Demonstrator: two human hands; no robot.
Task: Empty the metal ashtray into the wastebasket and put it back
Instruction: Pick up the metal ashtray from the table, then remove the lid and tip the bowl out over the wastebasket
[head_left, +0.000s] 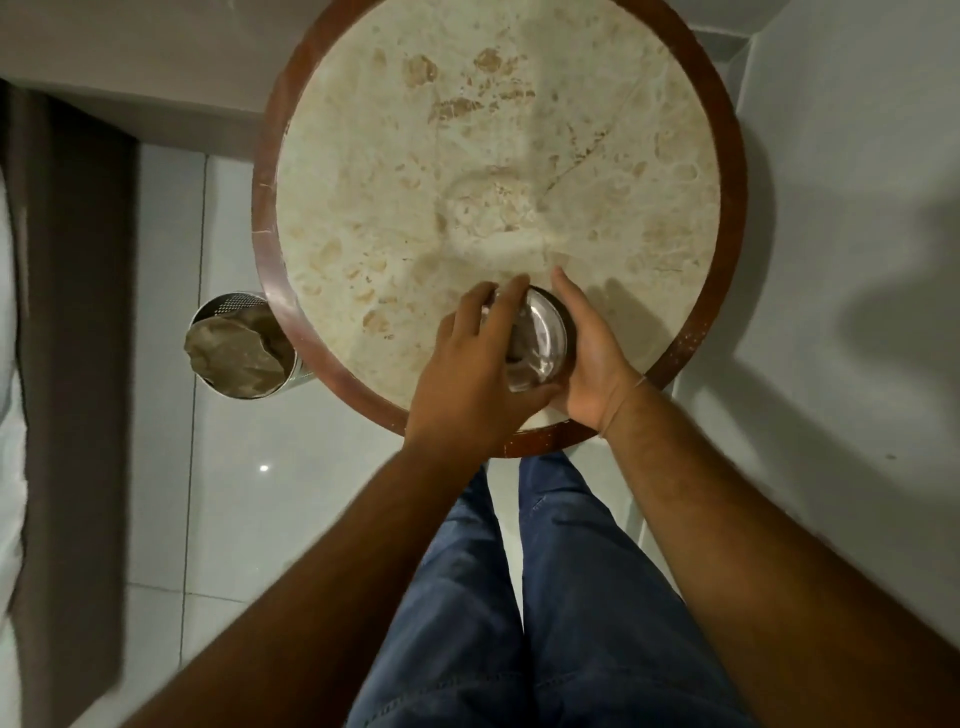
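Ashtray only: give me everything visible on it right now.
The metal ashtray is a small round dish with a shiny, silvery inside and a darker outer wall. It sits on the near part of the round marble table, close to its wooden rim. Both hands cup it: the left hand covers its left half, fingers over the rim, and the right hand presses against its right wall. Contents are mostly hidden; a dull patch shows inside.

Two bare hands, one round shiny metal ashtray between them, one round marble-topped table and one perforated metal wastebasket are counted.
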